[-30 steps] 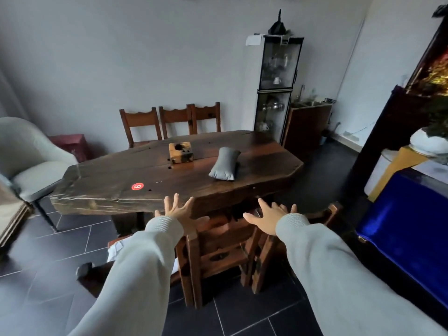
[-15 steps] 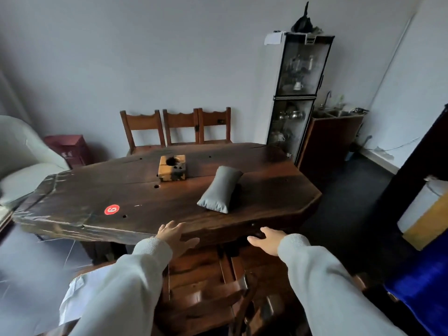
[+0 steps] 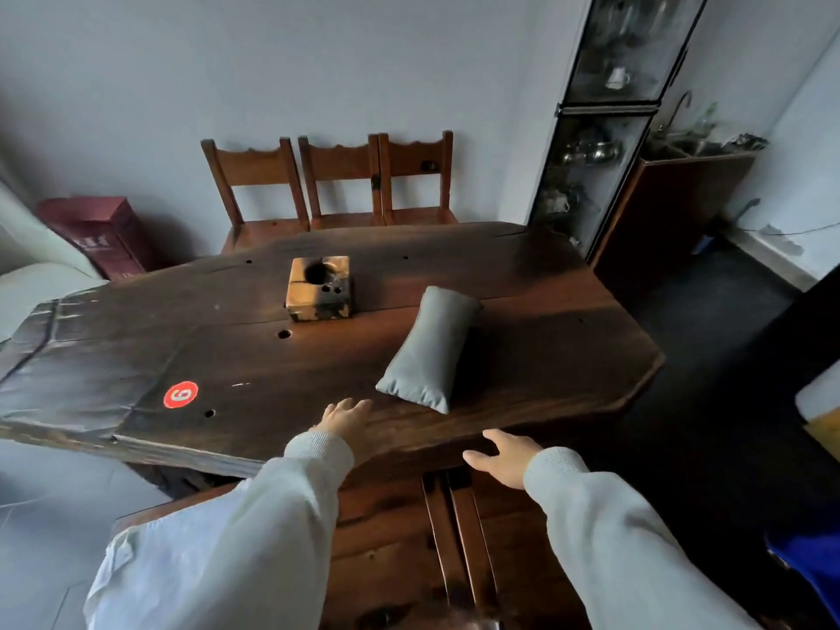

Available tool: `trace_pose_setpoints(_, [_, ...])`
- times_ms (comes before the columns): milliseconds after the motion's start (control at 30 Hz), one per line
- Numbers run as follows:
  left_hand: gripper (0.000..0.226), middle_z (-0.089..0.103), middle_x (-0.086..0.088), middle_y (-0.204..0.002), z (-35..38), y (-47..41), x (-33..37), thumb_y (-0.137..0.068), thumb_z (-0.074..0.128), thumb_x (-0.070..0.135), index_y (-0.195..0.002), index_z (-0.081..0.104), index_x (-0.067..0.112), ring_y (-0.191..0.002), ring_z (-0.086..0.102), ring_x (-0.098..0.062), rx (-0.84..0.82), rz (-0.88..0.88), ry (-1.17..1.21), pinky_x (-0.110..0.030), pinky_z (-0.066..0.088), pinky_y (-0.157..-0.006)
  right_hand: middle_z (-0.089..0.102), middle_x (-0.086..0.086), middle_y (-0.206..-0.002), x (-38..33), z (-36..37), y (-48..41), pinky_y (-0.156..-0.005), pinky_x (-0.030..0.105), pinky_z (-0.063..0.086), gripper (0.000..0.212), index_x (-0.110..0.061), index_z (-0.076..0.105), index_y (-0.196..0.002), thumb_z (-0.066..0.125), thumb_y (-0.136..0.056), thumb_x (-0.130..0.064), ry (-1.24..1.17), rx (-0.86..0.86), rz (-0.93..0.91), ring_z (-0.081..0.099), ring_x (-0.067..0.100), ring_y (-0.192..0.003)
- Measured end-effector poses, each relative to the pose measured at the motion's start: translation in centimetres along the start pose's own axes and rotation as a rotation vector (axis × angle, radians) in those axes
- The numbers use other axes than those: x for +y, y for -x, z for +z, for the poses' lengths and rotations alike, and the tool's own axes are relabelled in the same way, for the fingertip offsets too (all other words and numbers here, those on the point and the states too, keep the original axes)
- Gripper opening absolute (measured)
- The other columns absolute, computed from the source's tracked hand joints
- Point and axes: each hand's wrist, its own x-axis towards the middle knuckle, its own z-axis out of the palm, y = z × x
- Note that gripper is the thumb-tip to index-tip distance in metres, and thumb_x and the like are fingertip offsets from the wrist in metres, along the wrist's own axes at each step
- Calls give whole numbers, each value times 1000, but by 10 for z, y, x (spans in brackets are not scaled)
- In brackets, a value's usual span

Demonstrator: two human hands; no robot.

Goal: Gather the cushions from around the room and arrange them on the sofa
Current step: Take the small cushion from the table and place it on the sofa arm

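A small grey cushion (image 3: 429, 350) lies on the dark wooden table (image 3: 236, 356), near its front right part. My left hand (image 3: 347, 422) reaches over the table's front edge, fingers apart, a short way left of the cushion's near corner and not touching it. My right hand (image 3: 504, 456) hovers at the table's front edge below the cushion, fingers spread and empty. Both arms wear pale grey sleeves. No sofa is in view.
A wooden block with holes (image 3: 318, 288) and a red round sticker (image 3: 181, 394) sit on the table. Three wooden chairs (image 3: 336, 184) stand behind it, more chairs (image 3: 409, 547) in front. A glass cabinet (image 3: 604, 111) is at the right, a pale armchair (image 3: 32, 275) at the left.
I have come closer to the table and the cushion looks larger. Both hands have moved forward from above the near chairs to the table's front edge.
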Motion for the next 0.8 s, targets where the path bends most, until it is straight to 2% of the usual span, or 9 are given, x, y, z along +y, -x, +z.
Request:
trace_pose_setpoints(100, [89,30,-8,-165,0,-64,0,-86,63,68,-160,30,31,-151,31,-32,-36,25,53,-48,33,-119,30,7,-168,-16,-11,-51,-115,41,36,80,-32,24,-164,50,-96,-67,-50,-3,47,38,30,-150])
trace_pose_setpoints(233, [93,16,-16,-170,0,-142,-2,-93,65,55,-165,14,27,-152,31,-35,-151,53,27,-44,34,-119,34,9,-166,-38,-19,-123,-115,39,35,81,-28,23,-164,52,-97,-63,-111,24,89,40,30,-149])
trace_pose_setpoints(333, [91,13,-13,-171,3,-189,-2,-95,61,55,-165,9,30,-154,25,-33,-165,58,17,-50,34,-118,36,9,-165,-54,-18,-172,-115,38,34,83,-26,20,-165,54,-97,-61,-191,44,99,37,30,-150])
trace_pose_setpoints(467, [87,10,-9,-171,20,-231,0,-96,55,59,-164,6,35,-154,25,-33,-179,18,9,-53,36,-116,33,7,-167,-62,-8,-222,-116,42,35,85,-28,13,-166,52,-98,-61,-310,53,129,38,32,-150])
trace_pose_setpoints(600, [88,19,-19,-167,47,-254,-2,-101,55,50,-166,1,26,-147,37,-39,-230,-30,243,-46,37,-116,31,9,-168,-62,10,-250,-120,46,36,94,-27,6,-167,54,-96,-65,-472,18,186,37,35,-150])
trace_pose_setpoints(667, [82,24,-25,-163,55,-257,-3,-102,52,51,-165,8,22,-143,40,-41,-245,-100,315,-42,35,-115,31,11,-167,-62,15,-258,-118,49,39,102,-20,10,-167,59,-92,-68,-615,0,228,39,36,-149])
trace_pose_setpoints(700, [86,32,-25,-158,58,-262,-3,-98,54,59,-163,17,15,-140,44,-40,-223,-173,386,-40,36,-114,37,12,-164,-61,15,-265,-115,48,43,103,-15,19,-165,63,-89,-68,-691,8,268,43,36,-146])
trace_pose_setpoints(733, [90,43,-23,-149,57,-262,2,-92,58,67,-156,31,9,-135,49,-37,-188,-225,465,-38,40,-111,46,12,-156,-58,10,-265,-110,45,48,99,-10,32,-159,68,-86,-67,-778,36,312,49,34,-140])
trace_pose_setpoints(800, [83,59,-17,-128,51,-267,5,-84,62,74,-134,54,7,-117,62,-34,-127,-253,568,-40,52,-99,65,6,-125,-60,1,-268,-88,39,55,79,-6,55,-133,78,-81,-62,-947,61,365,66,29,-116])
